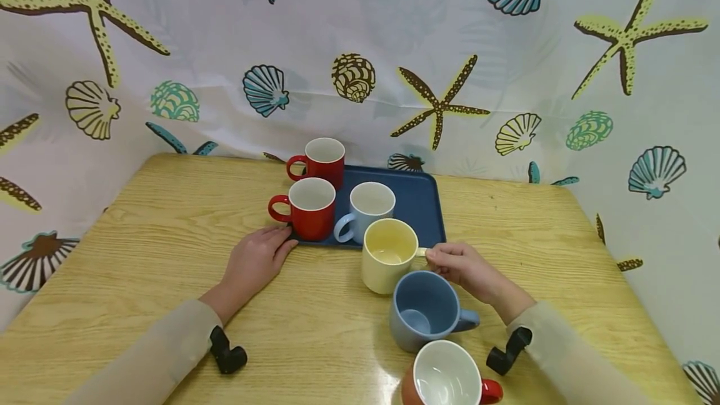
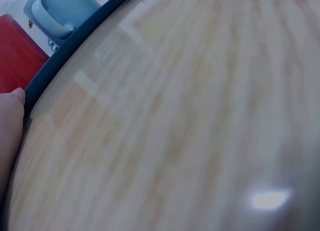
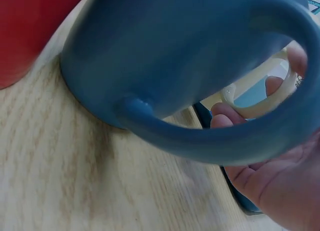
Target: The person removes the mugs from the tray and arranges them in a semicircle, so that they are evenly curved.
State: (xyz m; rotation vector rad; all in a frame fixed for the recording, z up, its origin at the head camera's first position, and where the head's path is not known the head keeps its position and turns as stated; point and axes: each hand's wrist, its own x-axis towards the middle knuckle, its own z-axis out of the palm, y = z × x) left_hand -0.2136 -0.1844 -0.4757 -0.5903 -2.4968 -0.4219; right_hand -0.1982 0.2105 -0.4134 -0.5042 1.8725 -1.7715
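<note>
A pale yellow mug (image 1: 388, 255) stands at the front edge of the dark blue tray (image 1: 419, 205), overlapping it in the head view. My right hand (image 1: 458, 267) pinches its handle (image 3: 260, 108), seen through the blue mug's handle in the right wrist view. My left hand (image 1: 259, 261) grips the tray's front left corner, thumb along the front edge; its other fingertips are partly hidden. On the tray stand two red mugs (image 1: 312, 217) with white insides, one behind the other, handles to the left. Beside the front one is a light blue mug (image 1: 371, 205).
A slate blue mug (image 1: 422, 311) stands just in front of the yellow one, its handle to the right. Nearer still is an orange-red mug (image 1: 447, 377) with a red handle. A patterned curtain (image 1: 360, 30) encloses the back and sides of the wooden table (image 1: 169, 249).
</note>
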